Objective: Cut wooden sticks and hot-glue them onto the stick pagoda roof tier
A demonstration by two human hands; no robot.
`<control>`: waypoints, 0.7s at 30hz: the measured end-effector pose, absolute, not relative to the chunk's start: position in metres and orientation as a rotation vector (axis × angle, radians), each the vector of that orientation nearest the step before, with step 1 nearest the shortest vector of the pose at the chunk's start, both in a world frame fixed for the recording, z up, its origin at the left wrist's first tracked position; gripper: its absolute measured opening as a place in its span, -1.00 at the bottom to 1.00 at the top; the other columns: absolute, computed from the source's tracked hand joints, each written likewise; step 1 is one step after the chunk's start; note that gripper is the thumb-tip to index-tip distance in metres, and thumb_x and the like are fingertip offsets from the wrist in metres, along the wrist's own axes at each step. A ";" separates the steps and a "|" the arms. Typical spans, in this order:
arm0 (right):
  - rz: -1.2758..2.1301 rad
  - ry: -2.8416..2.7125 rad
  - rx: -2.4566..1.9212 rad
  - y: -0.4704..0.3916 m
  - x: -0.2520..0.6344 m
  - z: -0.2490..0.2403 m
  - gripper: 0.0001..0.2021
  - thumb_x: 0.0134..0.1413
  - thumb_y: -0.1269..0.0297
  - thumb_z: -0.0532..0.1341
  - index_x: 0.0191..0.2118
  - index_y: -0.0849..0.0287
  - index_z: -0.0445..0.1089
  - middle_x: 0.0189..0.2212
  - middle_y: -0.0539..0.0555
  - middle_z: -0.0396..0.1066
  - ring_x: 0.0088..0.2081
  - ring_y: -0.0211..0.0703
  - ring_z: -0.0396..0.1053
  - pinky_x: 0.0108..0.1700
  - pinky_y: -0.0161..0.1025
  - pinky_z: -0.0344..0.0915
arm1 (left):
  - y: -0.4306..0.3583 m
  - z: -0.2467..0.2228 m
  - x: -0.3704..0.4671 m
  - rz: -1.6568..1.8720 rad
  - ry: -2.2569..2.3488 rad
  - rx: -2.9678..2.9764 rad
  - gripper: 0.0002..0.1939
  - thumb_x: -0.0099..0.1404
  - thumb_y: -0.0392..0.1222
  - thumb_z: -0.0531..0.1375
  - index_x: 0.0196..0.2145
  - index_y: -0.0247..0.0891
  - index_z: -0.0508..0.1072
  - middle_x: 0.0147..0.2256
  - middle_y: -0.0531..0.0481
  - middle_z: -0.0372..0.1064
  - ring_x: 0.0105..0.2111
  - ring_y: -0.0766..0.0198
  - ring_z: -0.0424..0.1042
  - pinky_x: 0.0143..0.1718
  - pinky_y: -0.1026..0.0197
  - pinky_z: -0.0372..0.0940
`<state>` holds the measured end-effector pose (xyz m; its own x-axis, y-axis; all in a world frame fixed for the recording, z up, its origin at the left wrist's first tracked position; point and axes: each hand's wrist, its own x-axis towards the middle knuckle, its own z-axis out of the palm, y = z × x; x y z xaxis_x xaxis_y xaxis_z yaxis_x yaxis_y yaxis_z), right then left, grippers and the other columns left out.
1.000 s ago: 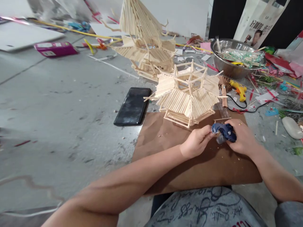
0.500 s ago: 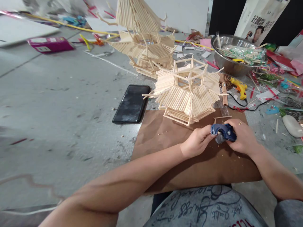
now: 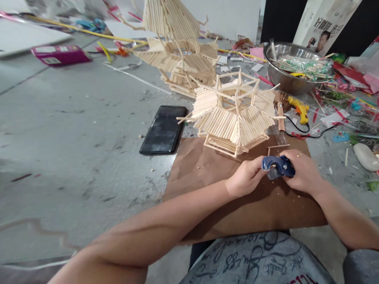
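A blue hand tool [image 3: 284, 165] with a grey part at its jaw is between my hands, above the brown paper [image 3: 201, 173]. My right hand [image 3: 303, 170] is wrapped round its right end. The fingers of my left hand [image 3: 246, 176] are pinched together at the tool's left end; whatever they hold is too small to make out. Just beyond my hands stands a many-sided frame of pale wooden sticks [image 3: 237, 114], with sloping roof panels and an open ring on top. Thin stick pieces [image 3: 278, 147] lie between it and my hands.
Behind the frame rises a taller stick tower [image 3: 177, 55]. A black phone [image 3: 164, 130] lies left of the frame. Toward the right are a metal bowl of sticks [image 3: 284, 81], a yellow glue gun [image 3: 300, 110] with a black cord, a white oval object [image 3: 365, 157] and scattered scraps.
The blue tool has shifted very slightly left, and small crumbs on the paper near it look a little different. My hands keep almost the same place and grip.
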<state>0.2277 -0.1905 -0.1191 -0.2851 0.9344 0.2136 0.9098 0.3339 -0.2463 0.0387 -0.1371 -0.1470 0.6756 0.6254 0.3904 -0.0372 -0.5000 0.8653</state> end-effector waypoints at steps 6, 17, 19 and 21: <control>0.083 -2.281 -1.664 -0.191 0.228 -0.119 -0.67 -0.22 0.39 0.11 -0.19 0.18 0.23 -0.27 0.18 0.43 -0.21 0.03 0.38 -0.23 -0.13 0.29 | -0.138 -0.146 0.039 0.867 0.478 1.946 -0.78 0.34 -0.16 -0.07 -0.39 -0.30 0.25 -0.51 0.04 0.26 -0.51 0.41 0.25 -0.45 0.38 0.23; 0.049 -2.280 -1.650 -0.190 0.226 -0.117 -0.68 -0.25 0.40 0.11 -0.22 0.19 0.25 -0.32 0.17 0.44 -0.24 0.01 0.39 -0.26 -0.17 0.28 | -0.138 -0.146 0.039 0.876 0.454 1.908 -0.79 0.33 -0.19 -0.06 -0.36 -0.32 0.28 -0.48 0.01 0.32 -0.49 0.39 0.29 -0.41 0.37 0.26; 0.031 -2.284 -1.641 -0.190 0.227 -0.118 -0.69 -0.25 0.40 0.11 -0.23 0.19 0.25 -0.33 0.16 0.44 -0.26 -0.01 0.40 -0.29 -0.19 0.28 | -0.138 -0.146 0.039 0.878 0.451 1.912 -0.80 0.32 -0.21 -0.05 -0.35 -0.34 0.29 -0.48 0.00 0.33 -0.48 0.39 0.30 -0.40 0.37 0.26; 0.019 -2.291 -1.640 -0.191 0.227 -0.118 -0.70 -0.24 0.40 0.11 -0.24 0.20 0.26 -0.35 0.15 0.44 -0.28 -0.02 0.41 -0.31 -0.21 0.27 | -0.138 -0.146 0.039 0.880 0.452 1.917 -0.80 0.32 -0.22 -0.05 -0.32 -0.35 0.31 -0.46 -0.03 0.34 -0.47 0.38 0.31 -0.39 0.36 0.27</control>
